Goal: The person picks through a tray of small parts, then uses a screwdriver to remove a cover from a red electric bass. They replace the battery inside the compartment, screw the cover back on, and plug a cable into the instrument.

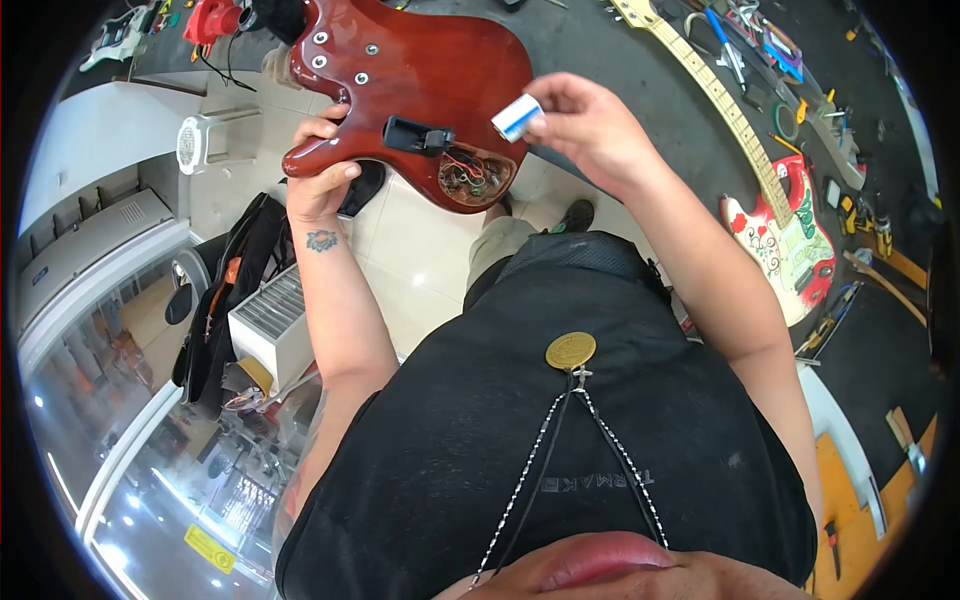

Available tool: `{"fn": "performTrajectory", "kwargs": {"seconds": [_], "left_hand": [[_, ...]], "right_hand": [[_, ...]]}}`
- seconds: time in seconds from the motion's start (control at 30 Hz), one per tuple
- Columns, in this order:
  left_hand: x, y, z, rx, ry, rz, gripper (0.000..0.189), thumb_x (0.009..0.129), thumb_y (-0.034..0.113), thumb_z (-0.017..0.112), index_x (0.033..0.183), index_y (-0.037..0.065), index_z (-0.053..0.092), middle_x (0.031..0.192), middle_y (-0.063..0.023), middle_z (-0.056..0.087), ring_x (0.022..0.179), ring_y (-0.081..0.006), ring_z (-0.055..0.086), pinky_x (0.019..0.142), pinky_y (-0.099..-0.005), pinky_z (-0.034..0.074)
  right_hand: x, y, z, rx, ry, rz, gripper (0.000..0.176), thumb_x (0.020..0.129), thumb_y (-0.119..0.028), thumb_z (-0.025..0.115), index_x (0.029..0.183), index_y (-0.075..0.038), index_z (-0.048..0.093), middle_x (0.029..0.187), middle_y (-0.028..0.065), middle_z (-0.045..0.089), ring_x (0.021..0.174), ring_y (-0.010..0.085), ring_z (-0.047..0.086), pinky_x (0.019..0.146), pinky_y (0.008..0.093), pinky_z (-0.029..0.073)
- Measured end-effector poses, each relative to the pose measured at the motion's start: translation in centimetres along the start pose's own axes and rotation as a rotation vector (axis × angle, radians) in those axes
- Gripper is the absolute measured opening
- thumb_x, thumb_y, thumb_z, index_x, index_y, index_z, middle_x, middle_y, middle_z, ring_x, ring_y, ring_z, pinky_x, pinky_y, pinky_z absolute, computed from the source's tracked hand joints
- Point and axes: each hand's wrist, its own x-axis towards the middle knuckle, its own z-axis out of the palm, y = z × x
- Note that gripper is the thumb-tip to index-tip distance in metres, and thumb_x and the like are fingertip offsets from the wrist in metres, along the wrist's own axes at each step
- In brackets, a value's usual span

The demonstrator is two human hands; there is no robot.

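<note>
The red-brown electric guitar body (440,60) lies back side up at the top of the view, partly over the dark workbench. My left hand (322,165) is closed around its horn, thumb on the near side and fingers on the other. In my right hand (580,125), a white and blue 9-volt battery (516,118) is pinched between thumb and fingers, held just off the body's edge. Near it is a black battery box (418,135) set in the guitar's back. Beside that box, an uncovered control cavity (475,180) shows red and other wires.
On the dark workbench (640,120) at right lies a floral-painted electric guitar (785,235), with pens, tape and tools around it. A white stool (205,143), a black gig bag (228,290) and a white box (272,325) stand on the left.
</note>
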Motion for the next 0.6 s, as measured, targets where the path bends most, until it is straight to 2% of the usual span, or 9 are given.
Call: {"fn": "performTrajectory", "kwargs": {"seconds": [0.13,0.2,0.27,0.37,0.6], "left_hand": [[0.5,0.1,0.6,0.059,-0.038,0.025,0.059,0.063,-0.012,0.085,0.114,0.009,0.064,0.140,-0.0136,0.057,0.130,-0.0313,0.057,0.111,-0.0465,0.047],[0.6,0.4,1.3,0.074,-0.062,0.008,0.057,0.064,-0.010,0.085,0.113,0.009,0.064,0.139,-0.0129,0.058,0.130,-0.0287,0.057,0.110,-0.0441,0.047],[0.4,0.7,2.2,0.066,-0.056,0.019,0.055,0.066,-0.009,0.085,0.112,0.009,0.065,0.139,-0.0120,0.059,0.129,-0.0266,0.057,0.110,-0.0425,0.047],[0.6,0.8,2.7,0.109,-0.100,0.030,0.052,0.066,-0.009,0.086,0.110,0.009,0.066,0.137,-0.0107,0.061,0.127,-0.0245,0.058,0.108,-0.0404,0.048],[0.8,1.1,3.6,0.074,-0.112,-0.005,0.052,0.064,-0.010,0.086,0.109,0.011,0.068,0.135,-0.0075,0.062,0.128,-0.0229,0.056,0.108,-0.0393,0.047]], "right_hand": [[3.7,-1.7,2.3,0.027,-0.160,-0.072,0.032,0.098,-0.006,0.068,0.128,0.003,0.059,0.118,0.0127,0.069,0.109,0.0219,0.068,0.100,0.0355,0.056],[4.2,-2.2,3.2,0.362,-0.289,-0.018,0.032,0.099,-0.006,0.066,0.129,0.002,0.059,0.120,0.0131,0.069,0.111,0.0231,0.069,0.100,0.0361,0.058],[4.0,-1.9,3.5,0.399,-0.334,0.022,0.035,0.099,-0.007,0.067,0.132,0.000,0.058,0.121,0.0121,0.068,0.111,0.0234,0.070,0.099,0.0342,0.060],[3.3,-1.4,4.2,0.438,-0.251,0.077,0.037,0.099,-0.008,0.068,0.132,0.001,0.057,0.122,0.0151,0.068,0.107,0.0237,0.072,0.096,0.0323,0.061],[2.1,-1.0,5.3,0.439,-0.257,0.066,0.033,0.098,-0.006,0.068,0.130,-0.002,0.060,0.125,0.0168,0.067,0.107,0.0234,0.071,0.096,0.0327,0.061]]}}
